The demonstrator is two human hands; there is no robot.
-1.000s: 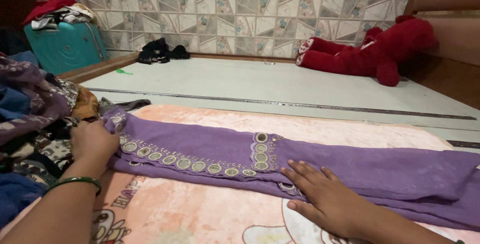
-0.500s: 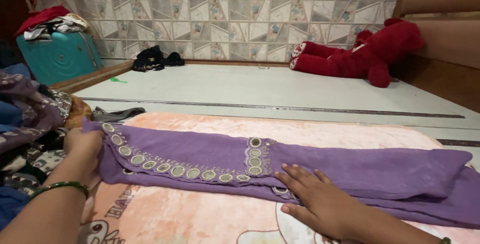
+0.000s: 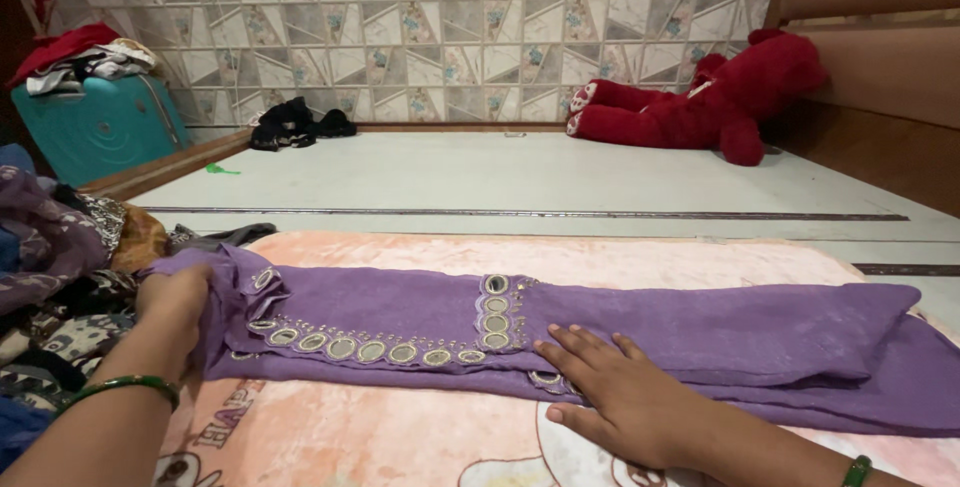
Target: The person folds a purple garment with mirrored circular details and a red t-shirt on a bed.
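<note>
A long purple garment with round mirror-like trim lies folded lengthwise across a pink blanket. My left hand grips the garment's left end, bunching the fabric inward. My right hand lies flat with fingers spread on the garment's near edge, close to the middle, pressing it to the blanket. A green bangle sits on each wrist.
A heap of mixed clothes is piled at the left. Beyond the blanket stretches a pale bed board. A red plush toy lies at the back right, dark clothing by the tiled wall, and a teal suitcase at the far left.
My left hand has pulled the garment's left end and folded it inward to the right, so the trim now bunches. My right hand stays pressed in place. The view has shifted slightly.
</note>
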